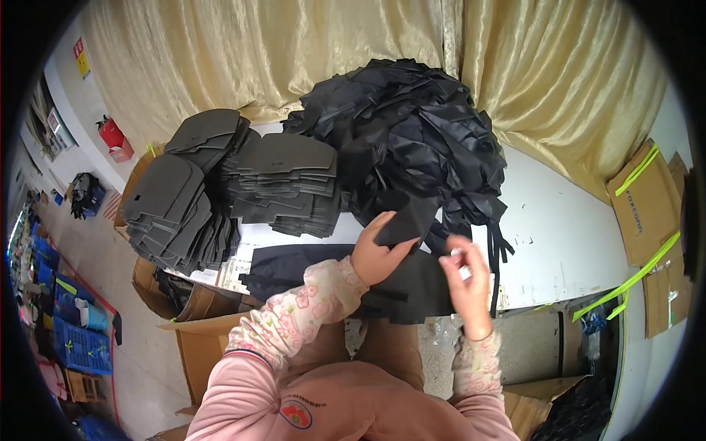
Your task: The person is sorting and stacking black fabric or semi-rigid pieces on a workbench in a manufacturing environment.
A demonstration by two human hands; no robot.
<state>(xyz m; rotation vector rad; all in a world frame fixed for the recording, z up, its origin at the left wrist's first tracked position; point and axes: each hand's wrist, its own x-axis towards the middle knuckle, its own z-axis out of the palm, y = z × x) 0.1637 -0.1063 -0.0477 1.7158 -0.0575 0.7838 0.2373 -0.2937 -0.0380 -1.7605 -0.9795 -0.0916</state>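
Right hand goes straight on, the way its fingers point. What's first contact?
The right hand would likely meet the near edge of the heap of black pieces; depth is unclear from one view, so it might pass above.

Room rightward, black heap [419,132] ahead

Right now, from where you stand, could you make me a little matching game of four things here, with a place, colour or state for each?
Things:
1. Left hand
2. Curtain
3. Big heap
4. Baskets

Descriptions:
A. Blue, at the far left of the picture
B. Black, just right of the grey stacks
C. Gripping a dark piece
D. Gold, hanging behind the table

Pairs: 1-C, 2-D, 3-B, 4-A
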